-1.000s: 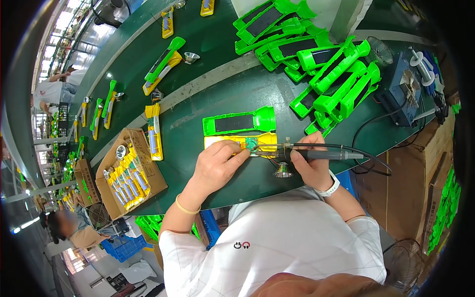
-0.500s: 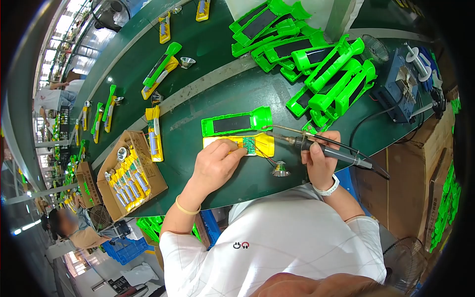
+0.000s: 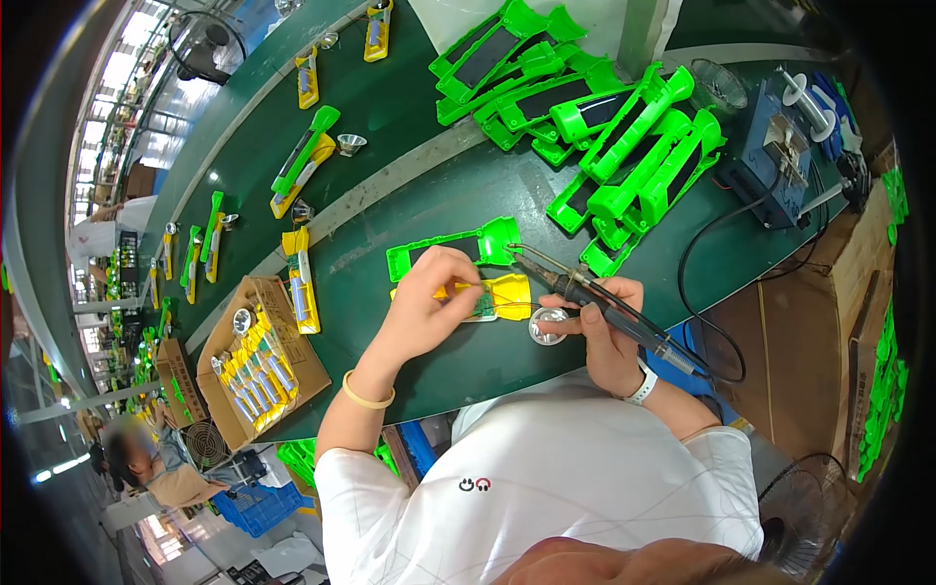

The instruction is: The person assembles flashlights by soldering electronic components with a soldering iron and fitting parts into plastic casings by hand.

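My right hand is wrapped round a soldering iron, its tip pointing up and left. The fingers of my left hand are pinched together above a yellow casing with a green circuit board; what they hold, if anything, is too small to tell. A round reflector lies at the casing's right, beside my right fingers. Just behind the casing is a green shell with a dark panel, partly hidden by my left hand.
Green shells are piled at the back right, near a blue soldering station and a solder spool. A cardboard box of yellow casings stands left. Another person is at far left.
My left hand has risen off the casing. My right hand and the iron have drawn back from the board, the iron now slanting down to the right. The reflector now faces upward.
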A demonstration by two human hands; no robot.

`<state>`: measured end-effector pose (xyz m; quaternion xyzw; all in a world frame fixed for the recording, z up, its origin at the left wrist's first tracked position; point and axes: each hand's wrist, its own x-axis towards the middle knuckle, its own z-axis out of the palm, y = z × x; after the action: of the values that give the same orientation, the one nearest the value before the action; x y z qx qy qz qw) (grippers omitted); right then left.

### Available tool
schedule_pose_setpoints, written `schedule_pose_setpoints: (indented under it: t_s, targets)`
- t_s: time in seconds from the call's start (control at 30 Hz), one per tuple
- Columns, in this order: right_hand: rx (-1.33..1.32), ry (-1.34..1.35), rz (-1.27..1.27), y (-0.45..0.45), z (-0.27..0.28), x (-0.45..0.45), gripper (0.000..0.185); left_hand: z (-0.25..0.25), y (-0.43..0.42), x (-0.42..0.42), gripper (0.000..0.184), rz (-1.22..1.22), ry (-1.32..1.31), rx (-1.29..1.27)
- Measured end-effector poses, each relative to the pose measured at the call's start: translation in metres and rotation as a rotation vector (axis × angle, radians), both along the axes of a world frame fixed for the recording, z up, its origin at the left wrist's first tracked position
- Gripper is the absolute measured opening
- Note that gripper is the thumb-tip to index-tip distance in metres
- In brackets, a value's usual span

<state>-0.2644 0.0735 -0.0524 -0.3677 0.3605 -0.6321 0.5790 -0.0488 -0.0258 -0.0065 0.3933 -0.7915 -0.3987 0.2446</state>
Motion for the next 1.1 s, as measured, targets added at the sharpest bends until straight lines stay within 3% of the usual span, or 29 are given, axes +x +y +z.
schedule_pose_setpoints:
  t_s: [0.03,0.13,0.17,0.27,0.43,0.53,0.57,0.7,0.83,0.93,1.1]
  targets:
    - [0.000,0.000,-0.008,0.000,-0.001,0.000,0.026,-0.010,0.001,0.001,0.018,0.083,0.136,0.143]
    - [-0.027,0.011,-0.026,-0.002,0.000,-0.002,0.027,-0.005,0.017,-0.012,0.021,0.190,0.065,0.152]
    - [-0.039,0.017,-0.031,-0.003,0.000,-0.003,0.027,-0.005,0.014,-0.017,0.016,0.106,-0.094,-0.076]
    - [-0.136,0.053,-0.104,-0.007,-0.001,-0.005,0.027,-0.023,0.006,-0.022,0.010,-0.010,-0.204,-0.538]
    - [-0.160,0.073,-0.196,-0.008,-0.001,-0.015,0.027,-0.033,0.018,-0.008,0.010,0.273,-0.101,-0.392]
    - [-0.162,0.096,-0.186,-0.011,-0.007,-0.019,0.029,-0.024,-0.003,-0.010,0.010,0.265,-0.230,-0.774]
    - [-0.167,0.077,-0.181,-0.015,-0.007,-0.018,0.029,-0.024,-0.009,-0.008,0.015,0.194,-0.216,-0.731]
    - [-0.006,0.034,-0.160,-0.022,0.011,-0.019,0.025,-0.017,-0.005,0.004,0.017,0.185,-0.129,0.008]
    - [0.006,0.209,-0.103,-0.036,0.007,-0.022,0.027,-0.013,-0.010,0.006,0.006,0.097,-0.191,-0.128]
    - [-0.141,0.577,-0.023,-0.050,0.001,-0.028,0.027,-0.010,-0.008,0.001,0.003,0.071,-0.260,-0.204]
    - [-0.092,0.637,0.094,-0.063,0.029,-0.023,0.026,-0.007,-0.007,-0.001,0.007,0.023,-0.366,-0.277]
